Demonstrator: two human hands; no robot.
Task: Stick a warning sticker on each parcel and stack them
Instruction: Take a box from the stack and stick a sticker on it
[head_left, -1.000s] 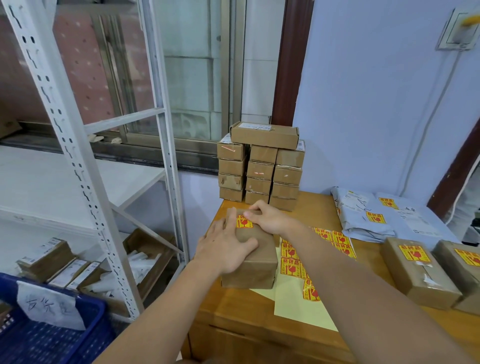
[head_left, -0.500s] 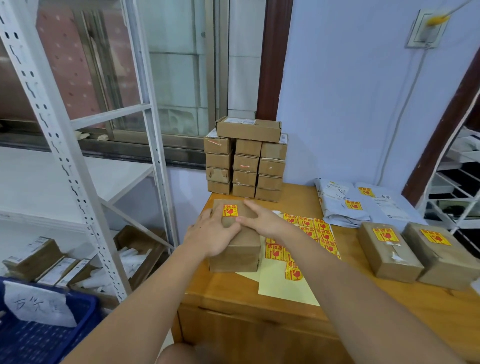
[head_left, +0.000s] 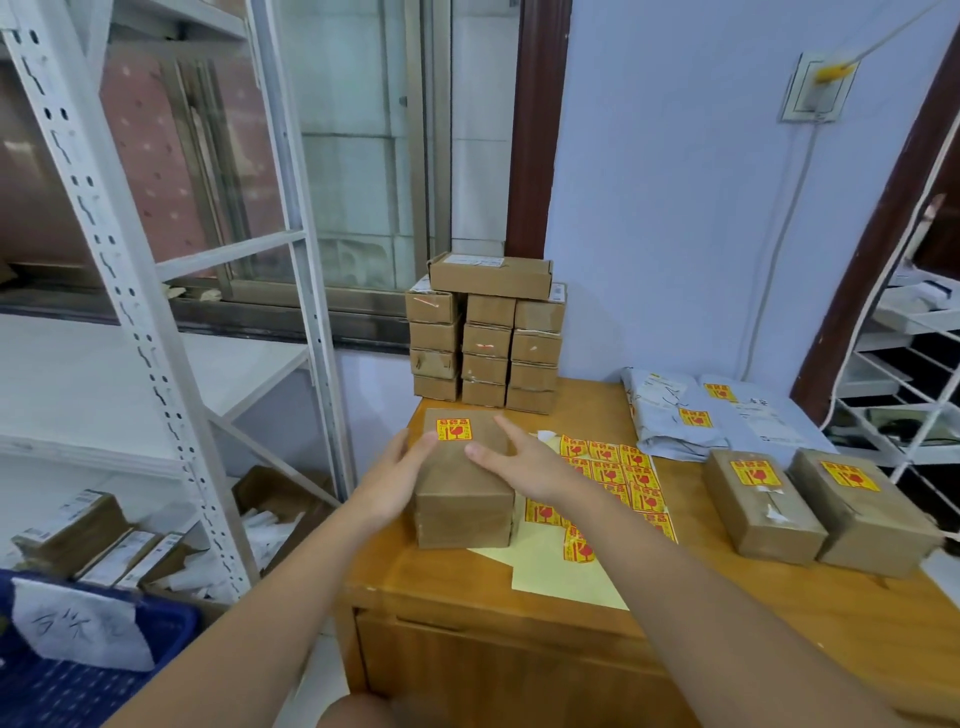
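**Head view: sticker down, parcel ready for stacking**

Head view shows the wooden surface (head_left: 675, 613) with the brown paper-wrapped parcel (head_left: 464, 486) at its near left corner, partly over the pale yellow sticker backing sheet (head_left: 561, 571). Behind it stands a tall stack of small brown cardboard boxes (head_left: 485, 338) against the wall; two more stickered brown parcels (head_left: 810, 506) lie well apart to the right.

A second ago the right fingers were pressing on the yellow-and-red warning sticker (head_left: 453, 429); now they have slid off it, and the sticker lies flat and fully visible at the parcel's far end. Stickering of this parcel looks finished, so stacking is probably next.

Left hand (head_left: 397, 475) lies against the parcel's left side, fingers curved onto its top edge, a loose grip. Right hand (head_left: 524, 460) rests on top, fingers straight and spread apart, clamped on nothing.
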